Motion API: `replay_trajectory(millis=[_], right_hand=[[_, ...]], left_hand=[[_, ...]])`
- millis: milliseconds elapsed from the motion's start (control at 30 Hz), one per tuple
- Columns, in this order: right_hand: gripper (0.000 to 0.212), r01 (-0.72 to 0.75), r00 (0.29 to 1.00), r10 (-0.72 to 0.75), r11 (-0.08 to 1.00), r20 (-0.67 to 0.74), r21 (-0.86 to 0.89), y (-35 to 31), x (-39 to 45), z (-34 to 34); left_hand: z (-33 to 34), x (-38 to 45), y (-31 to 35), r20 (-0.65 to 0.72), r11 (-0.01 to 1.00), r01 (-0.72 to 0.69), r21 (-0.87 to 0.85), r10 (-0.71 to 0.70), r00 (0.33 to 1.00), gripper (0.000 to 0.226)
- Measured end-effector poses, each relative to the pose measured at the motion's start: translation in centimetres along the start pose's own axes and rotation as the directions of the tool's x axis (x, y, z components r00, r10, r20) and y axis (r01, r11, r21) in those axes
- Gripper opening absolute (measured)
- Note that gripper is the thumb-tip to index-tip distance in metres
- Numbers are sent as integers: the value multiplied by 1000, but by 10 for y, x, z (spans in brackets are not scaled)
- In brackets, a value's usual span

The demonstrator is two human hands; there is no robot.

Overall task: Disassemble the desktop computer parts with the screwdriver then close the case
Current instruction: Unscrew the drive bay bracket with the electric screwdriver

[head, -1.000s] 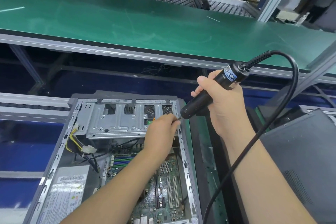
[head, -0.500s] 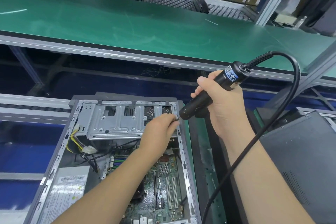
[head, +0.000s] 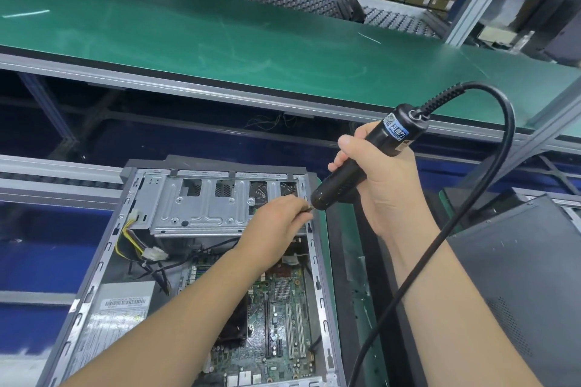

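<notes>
black screwdriver (head: 361,163), green belt (head: 220,28), silver case (head: 317,261)

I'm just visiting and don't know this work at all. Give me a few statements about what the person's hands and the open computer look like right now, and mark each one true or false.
1. The right hand holds a black electric screwdriver with a cord. True.
2. The left hand lies flat on the green belt. False: it pinches at the screwdriver's tip, over the case's right edge.
3. The computer case is open, with the motherboard showing. True.
4. The case's side panel is screwed on. False: the inside is in plain sight.
5. Yellow wires run along the left inside of the case. True.
6. The screwdriver's cord is red. False: it is black.
</notes>
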State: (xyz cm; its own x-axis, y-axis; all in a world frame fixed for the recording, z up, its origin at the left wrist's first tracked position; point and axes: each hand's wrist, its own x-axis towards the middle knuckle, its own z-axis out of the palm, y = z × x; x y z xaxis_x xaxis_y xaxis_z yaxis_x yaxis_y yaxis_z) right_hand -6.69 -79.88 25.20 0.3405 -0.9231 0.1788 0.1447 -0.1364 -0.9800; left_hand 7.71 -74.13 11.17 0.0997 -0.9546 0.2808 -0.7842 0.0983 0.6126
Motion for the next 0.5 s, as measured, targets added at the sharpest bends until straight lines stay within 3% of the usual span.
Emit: replay_trajectory(millis=[67, 133, 167, 200, 233, 267, 300, 333, 367, 400, 467, 500], right_hand=[[16, 11, 1000, -11, 1000, 9, -24, 2, 2, 2], [16, 7, 1000, -7, 1000, 2, -11, 6, 4, 2], [16, 0, 1000, 0, 1000, -2, -4, 8, 5, 1], [16, -7, 1000, 7, 1000, -2, -3, 9, 7, 1], [16, -14, 1000, 14, 1000, 1, -13, 11, 8, 1], [16, -19, 1000, 19, 999, 4, -31, 13, 8, 2], [16, -23, 1000, 24, 998, 6, -54, 15, 9, 2], [16, -27, 1000, 28, 997, 6, -76, 18, 10, 2], [18, -32, 999, 33, 995, 3, -95, 21, 10, 3], [18, -37, 999, 38, 993, 2, -108, 23, 9, 3], [17, -48, 999, 49, 992, 10, -115, 26, 9, 6], [16, -50, 999, 51, 992, 13, -118, 27, 9, 7]], left_hand=[[-2, 1, 4, -15, 997, 66, -35, -67, 998, 19], [-3, -8, 10, -123, 970, 198, -138, -215, 969, 37], [-1, -19, 17, -217, 917, 292, -273, -354, 910, 42], [3, -35, 25, -271, 808, 375, -454, -526, 806, 42], [9, -50, 34, -216, 617, 443, -650, -709, 671, 39], [13, -61, 42, -36, 340, 489, -804, -847, 530, 41], [21, -67, 45, 194, 51, 517, -855, -892, 409, 45], [28, -67, 44, 408, -193, 521, -831, -848, 337, 51], [32, -65, 44, 560, -370, 491, -789, -762, 326, 55], [34, -62, 43, 630, -468, 443, -765, -686, 364, 64], [38, -51, 38, 613, -508, 342, -790, -652, 447, 70], [40, -46, 36, 587, -493, 319, -810, -670, 455, 68]])
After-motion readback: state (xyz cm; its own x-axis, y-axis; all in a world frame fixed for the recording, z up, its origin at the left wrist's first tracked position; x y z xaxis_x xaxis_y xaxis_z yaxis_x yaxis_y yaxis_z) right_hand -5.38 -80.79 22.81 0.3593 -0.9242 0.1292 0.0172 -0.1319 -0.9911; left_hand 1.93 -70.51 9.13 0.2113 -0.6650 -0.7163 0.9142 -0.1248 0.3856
